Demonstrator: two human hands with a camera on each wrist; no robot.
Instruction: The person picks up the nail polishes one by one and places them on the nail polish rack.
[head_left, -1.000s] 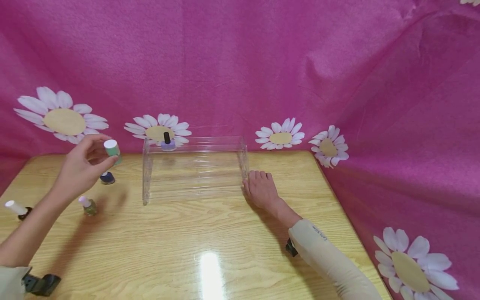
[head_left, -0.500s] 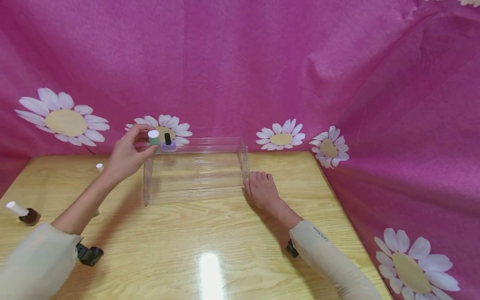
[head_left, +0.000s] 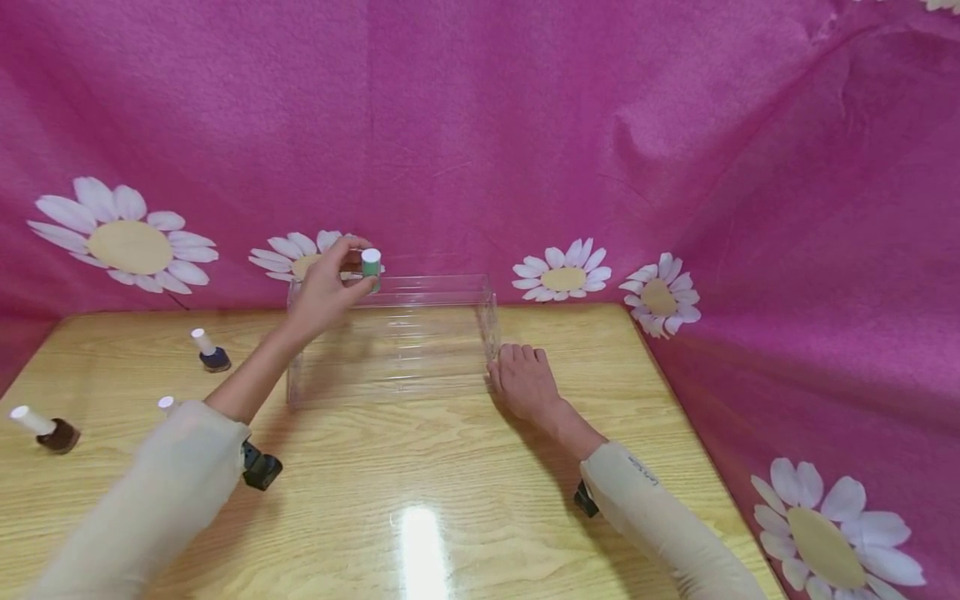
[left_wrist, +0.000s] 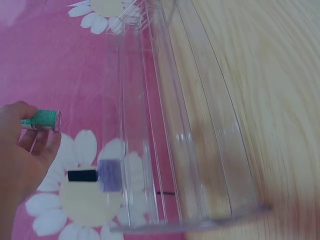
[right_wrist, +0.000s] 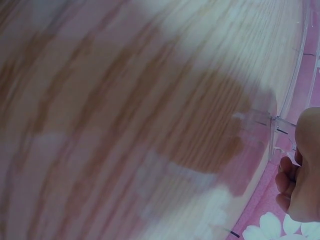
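My left hand (head_left: 322,296) pinches a green nail polish bottle (head_left: 371,271) with a white cap, upright above the top tier of a clear plastic display rack (head_left: 442,289). In the left wrist view, the green nail polish bottle (left_wrist: 44,119) is apart from the rack. A lilac nail polish bottle (left_wrist: 110,175) with a black cap stands on the top tier, hidden by my left hand in the head view. At the rack's right end, my right hand (head_left: 525,379) holds the side panel, fingers curled; the exact contact is partly hidden.
On the table (head_left: 360,500) at left stand a dark blue nail polish bottle (head_left: 215,359) and a dark brown one (head_left: 58,436). Another bottle's pale cap (head_left: 167,403) shows behind my left sleeve. A pink flowered cloth (head_left: 450,150) hangs behind the rack and along the right.
My left hand has carried the green nail polish bottle rightward from the left of the rack, past the lilac bottle, to above the top tier. My right hand has stayed in place.
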